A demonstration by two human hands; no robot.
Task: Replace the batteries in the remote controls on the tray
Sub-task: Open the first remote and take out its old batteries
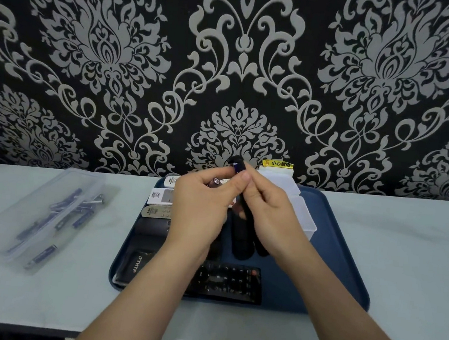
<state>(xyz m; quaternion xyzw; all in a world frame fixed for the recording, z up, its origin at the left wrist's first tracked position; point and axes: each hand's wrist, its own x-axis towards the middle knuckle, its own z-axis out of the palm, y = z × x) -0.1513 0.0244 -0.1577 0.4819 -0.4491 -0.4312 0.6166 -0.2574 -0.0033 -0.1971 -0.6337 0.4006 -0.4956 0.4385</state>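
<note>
Clear plastic box of batteries lies left of the blue tray. Left hand pinches a brownish battery; right hand grips a black remote upright above the tray. A slack pinch could drop the battery among the other remotes.

2 bare hands are shown, the left hand and the right hand. Each is joined to a bare forearm, the left forearm and the right forearm. Nails are seen cut short.
</note>
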